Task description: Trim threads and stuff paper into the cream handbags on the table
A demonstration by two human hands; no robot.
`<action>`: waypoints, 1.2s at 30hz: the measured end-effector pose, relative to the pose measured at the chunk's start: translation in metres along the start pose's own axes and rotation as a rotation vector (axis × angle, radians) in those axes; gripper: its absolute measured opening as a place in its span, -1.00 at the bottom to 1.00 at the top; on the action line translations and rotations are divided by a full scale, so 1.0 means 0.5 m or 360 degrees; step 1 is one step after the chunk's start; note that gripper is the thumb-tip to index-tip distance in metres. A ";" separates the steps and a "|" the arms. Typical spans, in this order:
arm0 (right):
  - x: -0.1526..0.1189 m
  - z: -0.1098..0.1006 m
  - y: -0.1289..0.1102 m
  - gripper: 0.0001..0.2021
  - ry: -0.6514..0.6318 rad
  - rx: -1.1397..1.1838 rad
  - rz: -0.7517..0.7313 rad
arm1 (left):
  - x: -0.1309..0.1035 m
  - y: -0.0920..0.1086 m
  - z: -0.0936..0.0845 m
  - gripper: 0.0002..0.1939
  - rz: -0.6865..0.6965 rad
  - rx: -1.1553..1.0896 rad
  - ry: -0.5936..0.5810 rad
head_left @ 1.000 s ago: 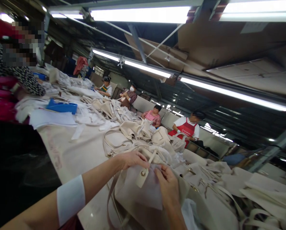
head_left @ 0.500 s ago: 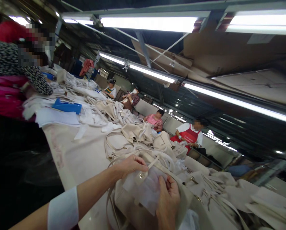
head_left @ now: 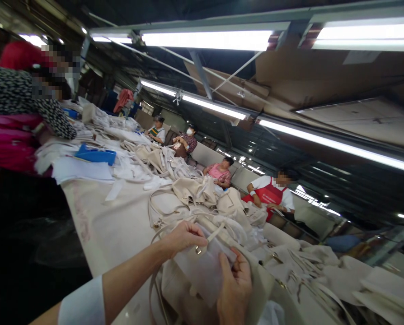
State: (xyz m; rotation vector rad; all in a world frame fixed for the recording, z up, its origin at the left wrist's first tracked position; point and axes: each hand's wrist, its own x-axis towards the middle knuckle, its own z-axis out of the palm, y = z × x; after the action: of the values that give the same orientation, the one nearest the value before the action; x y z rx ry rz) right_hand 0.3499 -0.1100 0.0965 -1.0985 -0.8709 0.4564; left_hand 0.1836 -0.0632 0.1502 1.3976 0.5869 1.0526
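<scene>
A beige handbag [head_left: 178, 289] lies on the table before me, with a narrow strap tab [head_left: 216, 231] across its top and a gold-coloured metal fitting [head_left: 198, 250]. A thin, translucent white sheet [head_left: 202, 271] lies over the bag's front and passes under the tab. My left hand [head_left: 185, 237] is closed in a pinch at the sheet's upper edge beside the tab. Just right of it, my right hand [head_left: 236, 280] pinches the sheet's right edge between thumb and fingers. The fingertips of both hands partly hide the edges they grip.
Beige bags [head_left: 195, 189] with loops of handles are heaped behind and to the right. At the table's [head_left: 103, 225] far left lie white sheets [head_left: 82, 170] and a blue holder [head_left: 96, 155]. One person [head_left: 12, 104] leans in at left; several others work along the far side.
The white sheet has shifted up under the strap tab, and a piece of it now shows above the tab near my left fingers. Both hands stay close to where they were.
</scene>
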 end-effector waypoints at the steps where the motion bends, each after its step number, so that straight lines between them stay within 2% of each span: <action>1: 0.002 -0.009 -0.003 -0.37 -0.0034 -0.0066 -0.0011 | 0.003 0.002 -0.002 -0.72 0.0022 0.0028 -0.0017; 4: 0.015 -0.036 -0.022 -0.43 -0.0243 -0.0350 -0.0055 | 0.010 0.016 -0.008 -0.78 0.0225 0.0205 -0.0082; 7: 0.030 -0.039 -0.059 -0.60 -0.0620 -0.0611 -0.0136 | 0.012 0.032 -0.010 -0.86 0.0426 0.0392 -0.0209; 9: 0.040 -0.022 -0.088 -0.68 -0.0840 -0.0741 -0.0186 | 0.011 0.036 -0.007 -0.88 0.0344 0.0407 -0.0350; 12: 0.056 0.011 -0.124 -0.71 -0.0999 -0.0824 -0.0278 | 0.010 0.030 0.002 -0.86 0.0129 0.0338 -0.0455; 14: 0.066 0.021 -0.136 -0.62 -0.1062 -0.0725 -0.0269 | 0.012 0.021 0.005 -0.87 0.0088 0.0305 -0.0370; 16: 0.073 0.012 -0.136 -0.52 -0.1121 -0.0561 -0.0165 | 0.017 0.012 0.003 -0.87 0.0080 0.0264 -0.0248; 20: 0.066 -0.049 -0.110 -0.45 -0.1084 -0.0358 0.0096 | 0.025 -0.001 -0.004 -0.81 0.0039 0.0164 -0.0108; 24: 0.037 -0.093 -0.072 -0.60 -0.0950 -0.0289 0.0193 | 0.019 -0.007 0.001 -0.72 -0.0137 -0.0024 -0.0044; 26: 0.025 -0.094 -0.059 -0.64 -0.0806 -0.0161 0.0277 | 0.015 -0.009 0.007 -0.69 -0.0241 -0.0086 -0.0033; 28: 0.021 -0.083 -0.057 -0.64 -0.0697 -0.0053 0.0310 | 0.011 -0.010 0.013 -0.69 -0.0247 -0.0080 -0.0035; 33: 0.037 -0.041 -0.086 -0.64 -0.0606 -0.0358 0.0054 | 0.000 -0.008 0.017 -0.76 -0.0111 -0.0050 -0.0070; 36: 0.052 -0.028 -0.111 -0.52 -0.0571 -0.0459 -0.0032 | -0.010 -0.006 0.012 -0.78 -0.0102 -0.0032 -0.0086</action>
State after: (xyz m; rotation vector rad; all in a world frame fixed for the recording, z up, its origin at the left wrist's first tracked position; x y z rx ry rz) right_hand 0.3717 -0.1227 0.1539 -1.2911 -1.2917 0.5319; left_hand 0.1870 -0.0701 0.1470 1.3768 0.5766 0.9642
